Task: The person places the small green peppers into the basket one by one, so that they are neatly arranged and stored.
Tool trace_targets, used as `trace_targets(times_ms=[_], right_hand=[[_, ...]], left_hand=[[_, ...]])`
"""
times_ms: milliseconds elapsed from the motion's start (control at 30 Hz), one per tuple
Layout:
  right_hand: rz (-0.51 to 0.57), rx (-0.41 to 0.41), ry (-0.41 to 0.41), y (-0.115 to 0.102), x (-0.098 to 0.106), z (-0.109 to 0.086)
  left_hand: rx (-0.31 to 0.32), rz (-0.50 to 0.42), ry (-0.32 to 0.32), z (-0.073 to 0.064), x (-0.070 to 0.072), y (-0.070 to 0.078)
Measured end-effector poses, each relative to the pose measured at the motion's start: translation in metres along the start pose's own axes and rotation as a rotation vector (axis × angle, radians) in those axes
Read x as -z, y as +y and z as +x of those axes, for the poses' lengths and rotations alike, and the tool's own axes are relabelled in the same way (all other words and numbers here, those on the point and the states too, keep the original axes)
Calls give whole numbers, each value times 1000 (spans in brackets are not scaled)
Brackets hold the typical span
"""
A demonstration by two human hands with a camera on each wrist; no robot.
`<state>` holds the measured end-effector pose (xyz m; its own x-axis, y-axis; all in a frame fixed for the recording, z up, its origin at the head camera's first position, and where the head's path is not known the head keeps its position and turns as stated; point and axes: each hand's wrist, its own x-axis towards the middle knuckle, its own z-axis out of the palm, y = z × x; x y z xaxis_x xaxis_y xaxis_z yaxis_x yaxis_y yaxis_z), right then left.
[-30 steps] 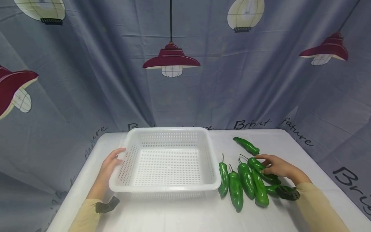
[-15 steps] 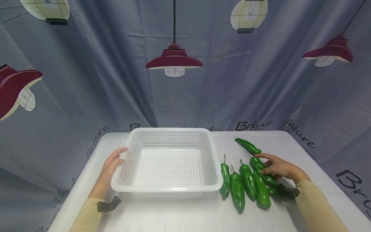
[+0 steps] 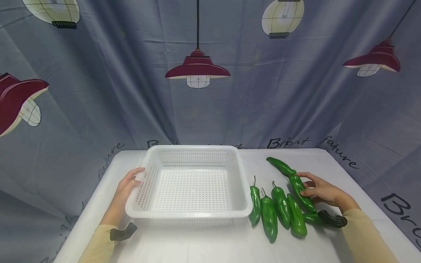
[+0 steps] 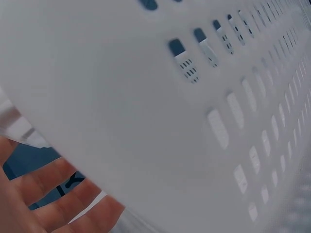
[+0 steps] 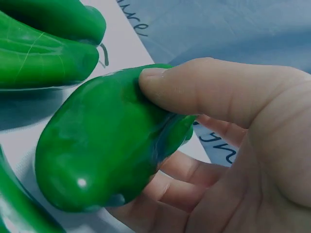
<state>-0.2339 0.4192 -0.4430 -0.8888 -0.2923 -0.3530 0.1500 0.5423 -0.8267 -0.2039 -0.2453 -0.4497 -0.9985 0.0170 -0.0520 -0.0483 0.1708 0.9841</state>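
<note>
A white plastic basket (image 3: 184,213) with slotted walls stands on the table. My left hand (image 3: 126,184) rests at its left rim, fingers spread and fairly straight; the left wrist view shows these fingers (image 4: 73,194) passing behind the rim, tips hidden. To the right of the basket, my right hand (image 3: 323,190) holds a long green chili pepper (image 3: 300,190) between thumb and fingers. In the right wrist view the thumb lies on top of this pepper (image 5: 92,145), with the other fingers under and beside it.
Several more green chili peppers (image 3: 269,219) lie in a rough row right of the basket. One pepper (image 3: 279,165) lies farther back, and another (image 3: 312,218) sits partly under the right wrist strap (image 3: 332,219). A printed grey-blue curtain (image 3: 204,109) hangs behind the table.
The right hand has moved slightly right, bringing the held pepper away from the pepper beside it, so a gap now shows between them. The left hand and basket stay put.
</note>
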Motion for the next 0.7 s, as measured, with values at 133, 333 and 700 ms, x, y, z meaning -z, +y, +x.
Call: trace_targets(times_ms=[133,333,700], right_hand=[[30,9,-9,1,0,1],[88,40,-47,2,2,2],[197,70,-69,6,0,2]], left_hand=[[-1,5,2,-1,-1,0],[-5,3,-6,-3,0,1],[-14,17,8,-3,-1,2]])
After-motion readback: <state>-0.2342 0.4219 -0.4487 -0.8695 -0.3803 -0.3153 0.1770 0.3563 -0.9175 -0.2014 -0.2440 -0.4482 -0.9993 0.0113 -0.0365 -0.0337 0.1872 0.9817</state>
